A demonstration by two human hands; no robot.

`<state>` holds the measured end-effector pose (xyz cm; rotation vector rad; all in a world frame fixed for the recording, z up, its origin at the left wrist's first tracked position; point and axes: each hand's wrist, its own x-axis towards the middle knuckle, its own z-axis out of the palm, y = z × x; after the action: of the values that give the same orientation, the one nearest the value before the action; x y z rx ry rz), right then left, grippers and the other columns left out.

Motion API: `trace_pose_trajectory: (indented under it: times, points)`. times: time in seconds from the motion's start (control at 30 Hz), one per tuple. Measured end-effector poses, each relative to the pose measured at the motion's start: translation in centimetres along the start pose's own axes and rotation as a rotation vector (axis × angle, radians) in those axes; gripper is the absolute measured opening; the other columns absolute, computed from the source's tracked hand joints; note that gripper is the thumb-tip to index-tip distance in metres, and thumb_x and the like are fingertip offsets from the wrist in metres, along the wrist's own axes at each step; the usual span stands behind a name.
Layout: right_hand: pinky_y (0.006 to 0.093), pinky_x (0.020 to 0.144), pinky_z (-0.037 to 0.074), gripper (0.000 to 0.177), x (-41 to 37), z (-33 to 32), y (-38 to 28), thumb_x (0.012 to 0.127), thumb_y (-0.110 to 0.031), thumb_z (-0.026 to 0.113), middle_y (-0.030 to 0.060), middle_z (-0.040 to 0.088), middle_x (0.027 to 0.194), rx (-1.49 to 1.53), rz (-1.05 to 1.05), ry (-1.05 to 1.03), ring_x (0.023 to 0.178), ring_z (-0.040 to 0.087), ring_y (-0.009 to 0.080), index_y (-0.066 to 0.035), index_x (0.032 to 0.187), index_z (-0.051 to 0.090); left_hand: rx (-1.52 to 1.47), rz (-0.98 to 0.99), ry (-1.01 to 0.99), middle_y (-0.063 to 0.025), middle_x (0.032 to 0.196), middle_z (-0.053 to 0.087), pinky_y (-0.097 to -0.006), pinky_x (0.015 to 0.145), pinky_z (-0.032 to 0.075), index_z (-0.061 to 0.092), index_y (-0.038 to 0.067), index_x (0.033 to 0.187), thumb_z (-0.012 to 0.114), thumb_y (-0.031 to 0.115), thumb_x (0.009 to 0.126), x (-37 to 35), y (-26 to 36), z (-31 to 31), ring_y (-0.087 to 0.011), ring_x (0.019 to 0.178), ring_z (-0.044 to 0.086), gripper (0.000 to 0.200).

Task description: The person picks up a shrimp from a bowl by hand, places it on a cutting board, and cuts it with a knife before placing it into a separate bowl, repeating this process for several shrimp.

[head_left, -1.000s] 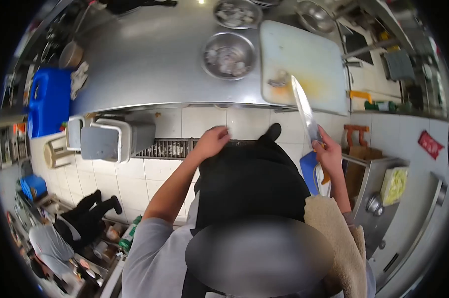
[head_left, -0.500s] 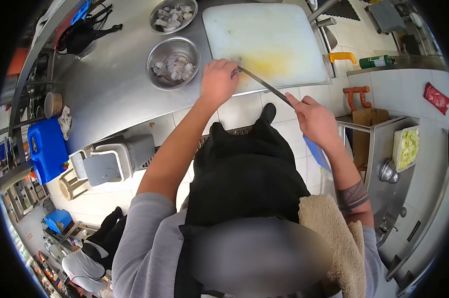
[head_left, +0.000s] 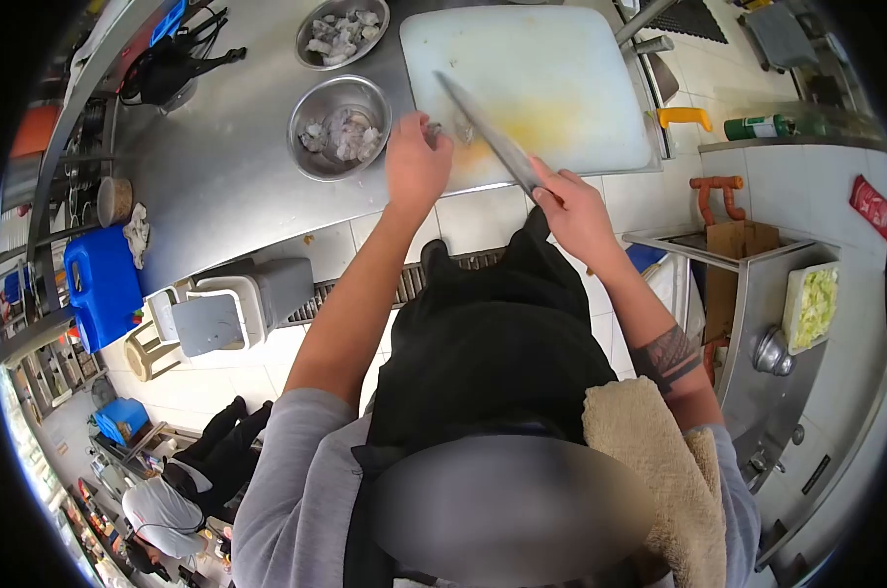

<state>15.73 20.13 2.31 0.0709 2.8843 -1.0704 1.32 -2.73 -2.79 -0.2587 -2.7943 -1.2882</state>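
Note:
My right hand [head_left: 576, 214] grips a long kitchen knife [head_left: 490, 132] by its handle, the blade slanting over the white cutting board [head_left: 581, 59]. At the board's left edge, my left hand [head_left: 419, 167] has its fingers curled around a small greyish piece of raw shrimp [head_left: 434, 129], mostly hidden by the fingers. Another small translucent scrap [head_left: 465, 127] lies on the board beside the blade, near a yellow stain. Just left of my left hand stands a steel bowl [head_left: 300, 157] with pale grey raw shrimp pieces [head_left: 350, 135] in it.
A second steel bowl [head_left: 303, 47] of similar pieces stands farther back on the steel table [head_left: 228, 167]. A black object with cables [head_left: 164, 73] lies at the far left. Below the table are grey bins [head_left: 282, 294] and a blue jug [head_left: 105, 289]. Another person [head_left: 169, 514] is at lower left.
My left hand has moved left, off the knife's tip area and toward the near bowl. The knife has swung so its tip points farther up the board, and my right hand has come inward.

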Motion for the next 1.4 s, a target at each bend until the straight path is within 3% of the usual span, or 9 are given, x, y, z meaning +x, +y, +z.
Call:
trace_pose_trajectory:
  times: [0.1,0.17,0.2,0.37,0.6,0.87,1.03,1.27,1.4]
  points:
    - [0.0388,0.068,0.057,0.054,-1.7,0.9,1.8,0.103,-0.009,0.070,0.0112,0.069,0.091,0.241,0.108,0.152,0.071,0.068,0.0248,-0.020,0.156,0.068,0.001,0.034,0.019,-0.0197,0.122,0.071,-0.0498,0.096,0.059,0.072,0.004,0.130,0.080,0.017,0.089,0.2,1.4,0.1,-0.0422,0.111,0.071,0.045]
    - [0.0325,0.059,0.054,0.055,-2.4,0.1,0.5,0.104,-0.008,0.073,0.0051,0.067,0.084,0.605,0.538,-0.139,0.059,0.061,0.0133,-0.015,0.158,0.066,0.056,0.099,-0.026,-0.0204,0.125,0.070,-0.0486,0.098,0.059,0.073,0.006,0.134,0.081,0.019,0.088,0.7,2.2,0.4,-0.0422,0.113,0.071,0.048]
    - [0.0297,0.053,0.050,0.056,-2.5,0.9,0.1,0.104,-0.007,0.071,0.0009,0.063,0.081,0.691,0.492,-0.134,0.052,0.056,0.0089,-0.011,0.160,0.063,0.026,0.111,-0.086,-0.0209,0.125,0.070,-0.0487,0.100,0.059,0.075,0.007,0.133,0.081,0.019,0.088,0.8,2.3,0.5,-0.0422,0.115,0.071,0.047]
    - [0.0302,0.056,0.053,0.059,0.0,0.6,-3.5,0.104,-0.008,0.070,0.0046,0.069,0.088,0.752,0.424,-0.151,0.056,0.059,0.0104,-0.013,0.162,0.062,-0.110,0.063,-0.099,-0.0228,0.123,0.071,-0.0481,0.100,0.059,0.080,0.008,0.126,0.080,0.020,0.089,3.5,2.8,-1.9,-0.0424,0.119,0.070,0.039]
    - [0.0311,0.056,0.053,0.057,5.7,-5.2,-10.7,0.105,-0.012,0.069,0.0082,0.073,0.094,0.598,0.233,-0.082,0.056,0.059,0.0112,-0.013,0.162,0.062,0.062,0.096,0.202,-0.0283,0.122,0.079,-0.0464,0.104,0.059,0.079,0.003,0.133,0.082,0.035,0.087,17.8,2.4,-13.2,-0.0396,0.116,0.076,0.056]
    - [0.0297,0.057,0.052,0.058,-1.7,-1.8,-4.8,0.104,-0.006,0.069,0.0069,0.074,0.094,0.612,0.367,-0.016,0.057,0.059,0.0103,-0.014,0.161,0.063,0.389,-0.114,-0.332,-0.0162,0.120,0.082,-0.0482,0.102,0.060,0.082,0.015,0.129,0.070,0.022,0.094,11.7,-6.4,-17.2,-0.0381,0.114,0.077,0.038]
    - [0.0288,0.056,0.052,0.058,-6.6,-0.2,-3.9,0.105,-0.005,0.068,0.0037,0.074,0.092,0.702,0.502,-0.015,0.058,0.060,0.0092,-0.012,0.162,0.062,0.368,0.417,-0.380,-0.0107,0.122,0.077,-0.0474,0.107,0.056,0.084,0.015,0.118,0.064,0.009,0.093,6.6,-7.5,-14.7,-0.0378,0.123,0.068,0.033]
    - [0.0272,0.056,0.051,0.058,-8.9,1.0,-3.7,0.105,-0.005,0.071,0.0024,0.074,0.097,0.732,0.553,-0.002,0.059,0.059,0.0090,-0.012,0.162,0.061,0.706,0.278,-0.629,-0.0105,0.124,0.076,-0.0477,0.108,0.053,0.082,0.013,0.112,0.063,0.006,0.089,8.0,-4.9,-15.0,-0.0392,0.126,0.065,0.030]
    - [0.0270,0.056,0.051,0.058,-9.3,0.9,-3.9,0.105,-0.005,0.070,0.0023,0.075,0.099,0.736,0.557,0.028,0.059,0.059,0.0088,-0.011,0.162,0.061,0.356,0.189,-0.714,-0.0114,0.118,0.077,-0.0472,0.106,0.054,0.078,0.008,0.115,0.074,0.014,0.089,7.9,-5.7,-14.7,-0.0358,0.120,0.067,0.027]
